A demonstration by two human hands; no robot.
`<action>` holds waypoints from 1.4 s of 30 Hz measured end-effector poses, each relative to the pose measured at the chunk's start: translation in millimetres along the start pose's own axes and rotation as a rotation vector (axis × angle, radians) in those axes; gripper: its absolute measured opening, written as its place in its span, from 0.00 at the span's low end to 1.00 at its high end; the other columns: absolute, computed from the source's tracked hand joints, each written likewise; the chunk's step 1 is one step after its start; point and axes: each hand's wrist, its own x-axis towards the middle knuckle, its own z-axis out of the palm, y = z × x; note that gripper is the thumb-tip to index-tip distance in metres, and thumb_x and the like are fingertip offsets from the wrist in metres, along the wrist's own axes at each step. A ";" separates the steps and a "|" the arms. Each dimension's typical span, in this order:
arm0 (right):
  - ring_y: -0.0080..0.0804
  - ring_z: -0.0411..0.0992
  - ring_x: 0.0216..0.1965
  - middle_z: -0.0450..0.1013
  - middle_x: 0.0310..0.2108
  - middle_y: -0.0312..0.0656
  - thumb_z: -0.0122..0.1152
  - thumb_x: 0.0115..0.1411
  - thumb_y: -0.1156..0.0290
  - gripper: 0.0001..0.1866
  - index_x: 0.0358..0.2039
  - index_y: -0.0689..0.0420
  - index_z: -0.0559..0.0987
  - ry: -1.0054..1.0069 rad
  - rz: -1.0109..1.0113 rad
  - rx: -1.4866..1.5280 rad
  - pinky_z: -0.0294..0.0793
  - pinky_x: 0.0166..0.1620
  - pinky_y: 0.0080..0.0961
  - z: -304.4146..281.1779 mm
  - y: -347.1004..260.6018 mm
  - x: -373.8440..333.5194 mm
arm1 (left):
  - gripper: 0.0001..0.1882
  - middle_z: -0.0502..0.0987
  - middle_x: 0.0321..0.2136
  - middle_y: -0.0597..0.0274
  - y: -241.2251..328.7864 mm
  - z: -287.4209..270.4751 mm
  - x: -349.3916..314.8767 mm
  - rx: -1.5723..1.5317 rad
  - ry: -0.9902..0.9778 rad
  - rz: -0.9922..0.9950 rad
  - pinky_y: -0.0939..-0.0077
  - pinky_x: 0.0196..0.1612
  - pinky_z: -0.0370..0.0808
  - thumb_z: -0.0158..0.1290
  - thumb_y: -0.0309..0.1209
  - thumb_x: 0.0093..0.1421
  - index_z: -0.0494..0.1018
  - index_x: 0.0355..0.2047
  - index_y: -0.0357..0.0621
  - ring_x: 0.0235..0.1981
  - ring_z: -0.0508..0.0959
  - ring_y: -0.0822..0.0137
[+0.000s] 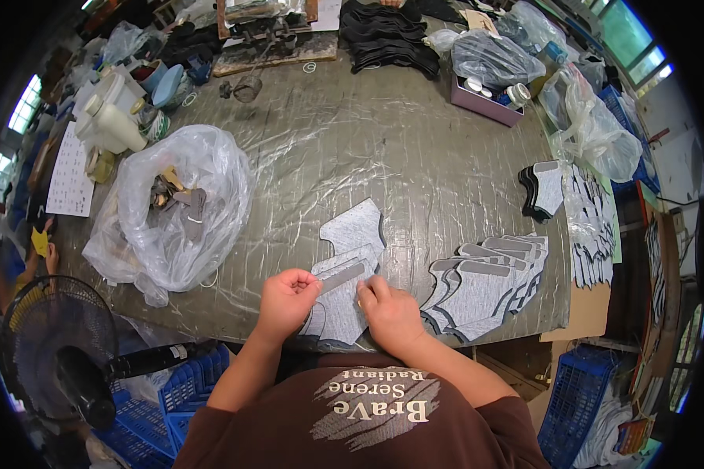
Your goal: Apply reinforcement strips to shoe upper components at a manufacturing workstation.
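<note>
In front of me on the table lies a small overlapping pile of light grey cut fabric pieces [344,311] with dark edges. A dark grey strip [343,273] runs slantwise across the upper part of the top piece. My left hand [289,303] is closed in a pinch at the strip's left end. My right hand [393,314] has its fingers bent together at the strip's right end, touching the fabric; what its fingertips grip is hidden. Beyond them lies another grey fabric piece [356,225]. To the right, several similar pieces with dark strips [485,285] overlap in a fanned row.
A clear plastic bag [231,176] holding small dark pieces stands at left. A purple box [485,107] with bottles, black fabric stacks [387,39] and a clamp-like metal tool [248,87] are far off. A fan [59,352] and blue crates [575,406] flank the table.
</note>
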 end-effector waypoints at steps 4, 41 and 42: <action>0.29 0.70 0.21 0.71 0.42 0.43 0.54 0.48 0.71 0.10 0.32 0.60 0.76 0.020 -0.012 0.011 0.70 0.24 0.27 -1.3 -0.4 1.7 | 0.03 0.74 0.19 0.68 0.8 -0.4 0.5 -0.002 -0.007 -0.003 0.89 0.23 0.67 0.56 0.22 0.53 0.73 0.27 0.34 0.19 0.70 0.82; 0.48 0.70 0.28 0.71 0.25 0.48 0.60 0.53 0.69 0.08 0.28 0.61 0.74 0.105 0.297 0.635 0.69 0.31 0.35 -39.3 19.5 -10.6 | 0.05 0.75 0.27 0.63 -7.9 22.3 -20.2 0.005 -0.023 0.186 0.84 0.30 0.67 0.49 0.20 0.57 0.67 0.35 0.36 0.26 0.71 0.78; 0.49 0.70 0.29 0.71 0.26 0.49 0.59 0.54 0.68 0.09 0.29 0.61 0.74 0.067 0.318 0.647 0.69 0.32 0.36 -50.3 23.8 -14.5 | 0.09 0.77 0.30 0.59 -4.0 21.2 -19.7 0.031 -0.072 0.177 0.85 0.32 0.69 0.48 0.20 0.58 0.65 0.39 0.34 0.29 0.73 0.77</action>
